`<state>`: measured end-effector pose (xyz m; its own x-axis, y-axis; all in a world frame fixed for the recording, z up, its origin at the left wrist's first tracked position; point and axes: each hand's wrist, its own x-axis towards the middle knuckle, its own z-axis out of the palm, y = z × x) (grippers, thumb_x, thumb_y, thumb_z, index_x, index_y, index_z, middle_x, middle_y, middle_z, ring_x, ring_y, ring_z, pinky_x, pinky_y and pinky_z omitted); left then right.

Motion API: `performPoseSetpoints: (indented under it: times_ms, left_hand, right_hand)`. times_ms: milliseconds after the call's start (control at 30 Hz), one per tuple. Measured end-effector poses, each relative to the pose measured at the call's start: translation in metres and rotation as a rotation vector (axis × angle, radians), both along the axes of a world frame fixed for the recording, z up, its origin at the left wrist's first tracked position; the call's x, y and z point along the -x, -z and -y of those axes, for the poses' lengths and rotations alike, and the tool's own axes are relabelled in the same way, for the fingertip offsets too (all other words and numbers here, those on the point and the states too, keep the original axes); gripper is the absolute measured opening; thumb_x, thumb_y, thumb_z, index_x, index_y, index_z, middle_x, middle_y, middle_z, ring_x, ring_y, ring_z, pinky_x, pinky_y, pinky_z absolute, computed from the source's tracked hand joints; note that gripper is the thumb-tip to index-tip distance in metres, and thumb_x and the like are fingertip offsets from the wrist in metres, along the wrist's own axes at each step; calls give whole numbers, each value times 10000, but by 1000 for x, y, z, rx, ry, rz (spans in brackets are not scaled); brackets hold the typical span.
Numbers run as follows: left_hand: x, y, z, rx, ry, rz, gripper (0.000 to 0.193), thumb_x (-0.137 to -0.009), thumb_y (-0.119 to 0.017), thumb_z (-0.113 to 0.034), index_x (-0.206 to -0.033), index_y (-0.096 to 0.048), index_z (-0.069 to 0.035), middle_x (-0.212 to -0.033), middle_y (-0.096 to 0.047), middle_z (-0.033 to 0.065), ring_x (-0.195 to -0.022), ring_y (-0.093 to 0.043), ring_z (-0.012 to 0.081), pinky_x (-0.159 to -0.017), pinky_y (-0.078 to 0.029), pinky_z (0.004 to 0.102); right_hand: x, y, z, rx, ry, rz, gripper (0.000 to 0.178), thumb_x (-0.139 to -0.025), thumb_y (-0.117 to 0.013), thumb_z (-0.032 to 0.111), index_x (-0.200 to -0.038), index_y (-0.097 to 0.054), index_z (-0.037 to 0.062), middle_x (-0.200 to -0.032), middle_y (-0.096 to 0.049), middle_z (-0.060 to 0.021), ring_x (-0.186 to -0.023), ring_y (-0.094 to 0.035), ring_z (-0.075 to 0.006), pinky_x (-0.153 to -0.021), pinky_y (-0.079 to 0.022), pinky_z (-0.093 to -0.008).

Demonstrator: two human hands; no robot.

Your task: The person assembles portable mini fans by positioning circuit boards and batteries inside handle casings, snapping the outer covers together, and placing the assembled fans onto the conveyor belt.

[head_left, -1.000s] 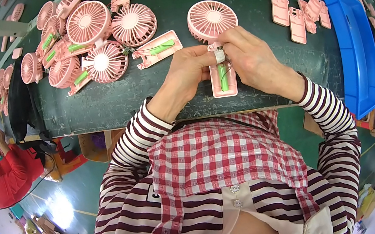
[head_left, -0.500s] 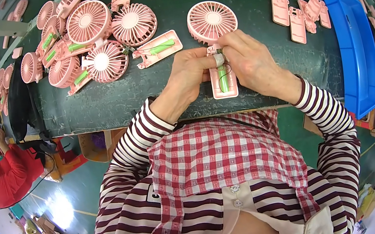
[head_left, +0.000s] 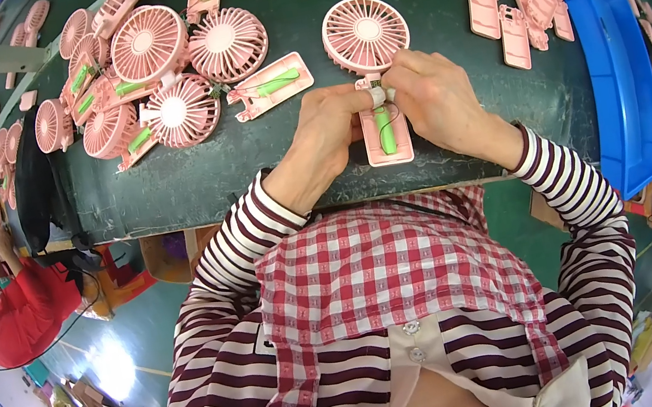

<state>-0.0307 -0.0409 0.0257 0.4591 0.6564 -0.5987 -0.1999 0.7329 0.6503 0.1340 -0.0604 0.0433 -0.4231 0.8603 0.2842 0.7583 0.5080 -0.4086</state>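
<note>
A pink handheld fan lies face up on the dark green table, its handle toward me. The handle is open and holds a green battery with thin dark wires around it. My left hand is closed on the handle's upper part from the left, thumb over it. White tape or a wrap shows on a finger there. My right hand is closed from the right, its fingertips pinched at the handle's neck near the small circuit board. Whatever sits between those fingertips is hidden.
A heap of pink fans, several with green batteries exposed, lies at the left. An open fan handle is beside it. Pink handle covers lie at the right, next to a blue tray. A co-worker in red sits far left.
My right hand has shifted slightly, its fingertips now lower over the neck and covering the circuit board more. The rest of the table stays as it was, apart from a slight view shift.
</note>
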Motion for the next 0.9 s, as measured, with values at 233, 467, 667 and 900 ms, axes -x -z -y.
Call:
performPoseSetpoints:
  times_ms: [233, 467, 667, 900]
  left_hand:
    - [5, 4, -10, 77, 42, 150, 240, -868, -469, -158, -991, -558, 27, -937, -597, 108, -816, -602, 193, -735, -498, 333]
    - [5, -1, -13, -22, 154, 53, 219, -858, -528, -135, -969, -587, 44, -893, -614, 110, -777, -624, 189, -696, -525, 319]
    - [4, 0, -14, -64, 196, -12, 224, -853, -561, -103, -986, -583, 76, -917, -631, 123, -784, -633, 178, -725, -527, 296]
    - [3, 9, -15, -216, -11, 78, 188, -845, -572, -91, -979, -588, 41, -887, -631, 81, -780, -621, 149, -694, -521, 279]
  right_hand:
    - [-4, 1, 2, 75, -19, -98, 92, -707, -561, 1, -796, -548, 22, -786, -524, -86, -741, -534, -266, -640, -390, -354]
    - [-6, 1, 2, 82, -19, -107, 93, -703, -580, 19, -792, -555, 31, -760, -518, -79, -731, -536, -259, -653, -388, -354]
    - [-6, 2, 4, 84, 11, -125, 73, -710, -588, 38, -782, -574, 37, -750, -528, -76, -707, -537, -259, -654, -386, -357]
    - [3, 7, 5, 171, 195, -349, 155, -764, -578, 15, -918, -593, 6, -816, -568, -73, -751, -568, -192, -687, -435, -299]
